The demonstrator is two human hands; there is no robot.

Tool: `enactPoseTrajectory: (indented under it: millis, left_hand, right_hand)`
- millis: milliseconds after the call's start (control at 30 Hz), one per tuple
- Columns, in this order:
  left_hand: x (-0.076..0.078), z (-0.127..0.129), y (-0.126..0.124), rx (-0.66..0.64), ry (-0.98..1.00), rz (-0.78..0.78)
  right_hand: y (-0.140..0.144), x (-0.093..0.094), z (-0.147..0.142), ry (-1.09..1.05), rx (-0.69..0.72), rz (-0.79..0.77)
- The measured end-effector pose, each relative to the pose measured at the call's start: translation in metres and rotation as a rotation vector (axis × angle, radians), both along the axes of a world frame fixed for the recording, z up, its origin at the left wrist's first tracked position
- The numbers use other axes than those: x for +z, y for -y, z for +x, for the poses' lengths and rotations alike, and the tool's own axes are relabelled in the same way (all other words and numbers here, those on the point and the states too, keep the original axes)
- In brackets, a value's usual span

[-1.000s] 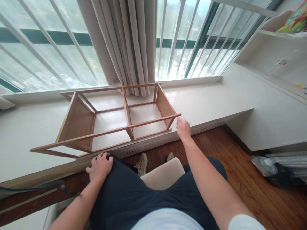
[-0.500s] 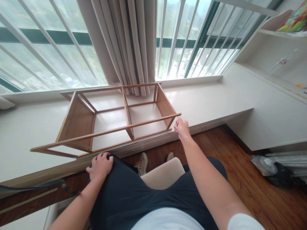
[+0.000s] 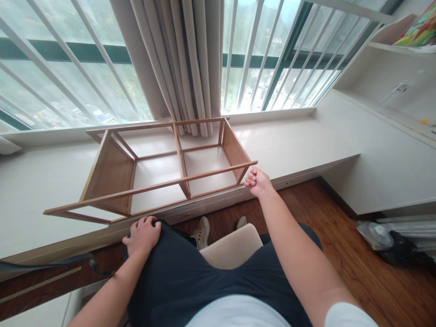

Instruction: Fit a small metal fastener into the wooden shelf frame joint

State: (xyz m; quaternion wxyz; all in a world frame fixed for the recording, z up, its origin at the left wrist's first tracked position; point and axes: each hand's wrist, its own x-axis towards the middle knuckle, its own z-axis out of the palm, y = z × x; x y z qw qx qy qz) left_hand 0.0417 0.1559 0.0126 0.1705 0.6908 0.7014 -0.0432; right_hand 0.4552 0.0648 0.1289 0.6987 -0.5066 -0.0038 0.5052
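A brown wooden rack frame (image 3: 180, 179) lies on its side on the white window ledge (image 3: 289, 136), with panels at two ends and a divider in the middle. My right hand (image 3: 258, 181) is closed just below the right end of the frame's front rail. A thin, pale bit shows between its fingertips and the rail, too small to name. Fingers slightly spread, my left hand (image 3: 142, 234) rests on my knee, near the frame's lower left part, and holds nothing.
Beige curtains (image 3: 173, 63) hang behind the frame, between barred windows. I sit on a light-coloured seat (image 3: 235, 250) close to the ledge. White shelves (image 3: 384, 104) stand on the right, and plastic bags (image 3: 391, 240) lie on the wooden floor.
My right hand has turned a little at the wrist, its fingers shifting slightly left and down below the rail end. The frame and my left hand stay practically where they were.
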Motion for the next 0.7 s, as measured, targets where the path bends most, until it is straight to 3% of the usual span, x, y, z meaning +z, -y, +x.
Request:
enactPoseTrajectory:
  millis: [200,500,700]
  left_hand:
    - [-0.003,-0.001,-0.001,0.003,0.001,0.007]
    - [0.0,0.0,0.0,0.003,-0.016,-0.008]
    - [0.0,-0.001,0.0,0.0,-0.008,-0.011]
  right_hand:
    - [0.001,-0.003,0.003,0.026,0.05,0.009]
    - [-0.001,-0.023,-0.003,0.455,-0.063,-0.115]
    - [0.0,-0.039,0.004,0.693,-0.06,-0.188]
